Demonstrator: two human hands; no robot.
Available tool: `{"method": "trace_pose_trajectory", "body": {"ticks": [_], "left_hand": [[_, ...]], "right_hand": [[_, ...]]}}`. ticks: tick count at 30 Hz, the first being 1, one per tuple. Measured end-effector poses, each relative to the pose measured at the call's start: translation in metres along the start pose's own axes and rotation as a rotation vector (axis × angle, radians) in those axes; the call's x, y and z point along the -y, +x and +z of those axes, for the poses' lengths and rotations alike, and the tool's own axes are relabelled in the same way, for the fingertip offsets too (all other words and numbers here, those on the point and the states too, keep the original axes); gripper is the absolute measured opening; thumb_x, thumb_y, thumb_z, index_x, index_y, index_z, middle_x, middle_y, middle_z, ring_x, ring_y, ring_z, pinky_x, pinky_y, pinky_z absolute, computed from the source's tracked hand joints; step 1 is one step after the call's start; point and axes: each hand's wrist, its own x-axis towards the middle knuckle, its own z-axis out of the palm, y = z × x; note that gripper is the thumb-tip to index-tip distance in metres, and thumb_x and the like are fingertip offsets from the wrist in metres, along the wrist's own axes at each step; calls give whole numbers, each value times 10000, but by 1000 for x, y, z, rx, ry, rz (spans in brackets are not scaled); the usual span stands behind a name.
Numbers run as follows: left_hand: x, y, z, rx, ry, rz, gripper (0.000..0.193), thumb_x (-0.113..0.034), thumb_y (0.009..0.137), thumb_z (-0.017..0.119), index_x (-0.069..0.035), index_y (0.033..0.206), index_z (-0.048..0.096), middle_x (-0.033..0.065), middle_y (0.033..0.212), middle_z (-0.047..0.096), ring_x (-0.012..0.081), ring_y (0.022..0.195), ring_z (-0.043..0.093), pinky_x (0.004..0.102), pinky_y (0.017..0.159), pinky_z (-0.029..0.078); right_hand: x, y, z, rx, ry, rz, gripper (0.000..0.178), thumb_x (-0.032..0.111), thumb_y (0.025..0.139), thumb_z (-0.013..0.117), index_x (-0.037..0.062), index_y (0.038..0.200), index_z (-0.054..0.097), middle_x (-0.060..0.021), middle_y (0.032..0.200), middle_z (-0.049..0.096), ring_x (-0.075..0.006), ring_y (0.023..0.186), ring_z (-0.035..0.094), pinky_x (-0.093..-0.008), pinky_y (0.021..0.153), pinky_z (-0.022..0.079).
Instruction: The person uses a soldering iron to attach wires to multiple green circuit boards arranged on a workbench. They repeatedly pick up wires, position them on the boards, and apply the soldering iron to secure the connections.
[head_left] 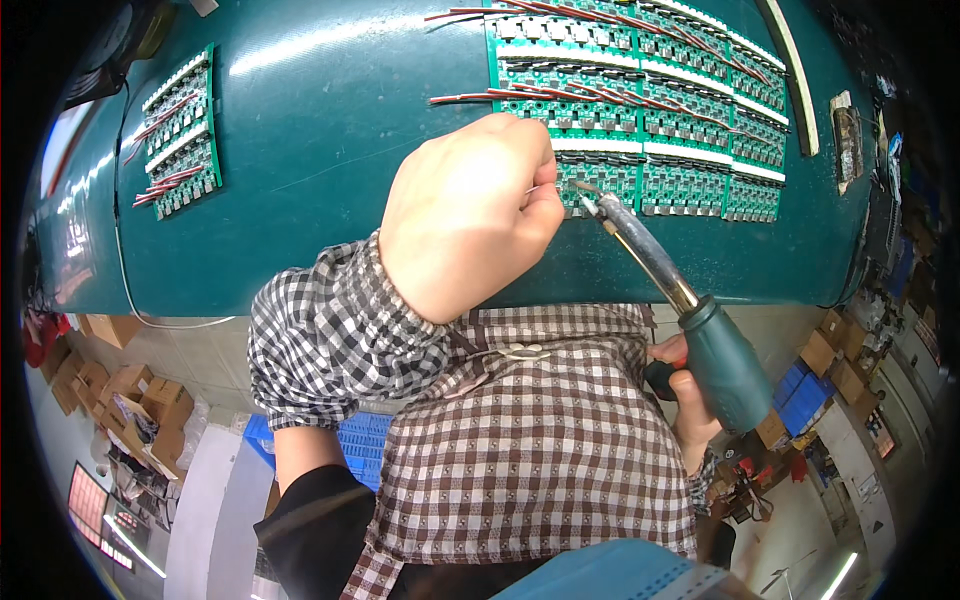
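Wires (480, 97) lie along upper rows of the circuit boards (680, 125) at one o'clock; the nearest row (685, 188) shows none, so seems left. Left hand (470, 205) pinches something thin, perhaps wire; right hand (692, 410) grips the soldering iron (725, 360).

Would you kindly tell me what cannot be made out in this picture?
All in the head view:
Left hand: fingertips mostly hidden by its own curl.
Right hand: partly hidden behind the soldering iron.
Circuit boards: fine details too small to judge.
Dark object, upper left: cut off by the rim.
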Motion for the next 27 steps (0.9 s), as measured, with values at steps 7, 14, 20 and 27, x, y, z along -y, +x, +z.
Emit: {"method": "trace_pose_trajectory", "body": {"ticks": [7, 14, 20, 27], "left_hand": [[0, 1, 1, -2, -7, 4, 82, -34, 715, 639, -43, 748, 564, 77, 706, 549, 210, 616, 557, 324, 555, 453], [-3, 1, 0, 11, -17, -23, 77, -37, 723, 638, -47, 749, 567, 64, 696, 546, 192, 596, 539, 310, 543, 441], [-4, -4, 0, 15, 11, -62, 76, -34, 730, 639, -50, 757, 569, 53, 694, 543, 178, 580, 529, 298, 542, 441], [-4, -7, 6, -56, -29, -41, 130, -50, 698, 658, -54, 740, 535, 96, 722, 579, 304, 624, 598, 386, 551, 480]], "right_hand": [[-3, -1, 0, -26, 10, -18, 473, 263, 713, 835, -50, 1010, 641, -99, 822, 697, -195, 777, 680, -313, 760, 517], [10, 2, 6, -25, 161, 101, 577, 275, 739, 821, -89, 1102, 560, -135, 861, 687, -218, 805, 684, -339, 749, 569], [8, 0, 4, -14, 164, 108, 570, 245, 745, 817, -95, 1111, 542, -137, 867, 686, -215, 810, 684, -333, 748, 567], [3, 1, 1, 21, 140, 72, 546, 231, 740, 819, -87, 1099, 556, -131, 867, 690, -207, 809, 684, -315, 755, 553]]}}
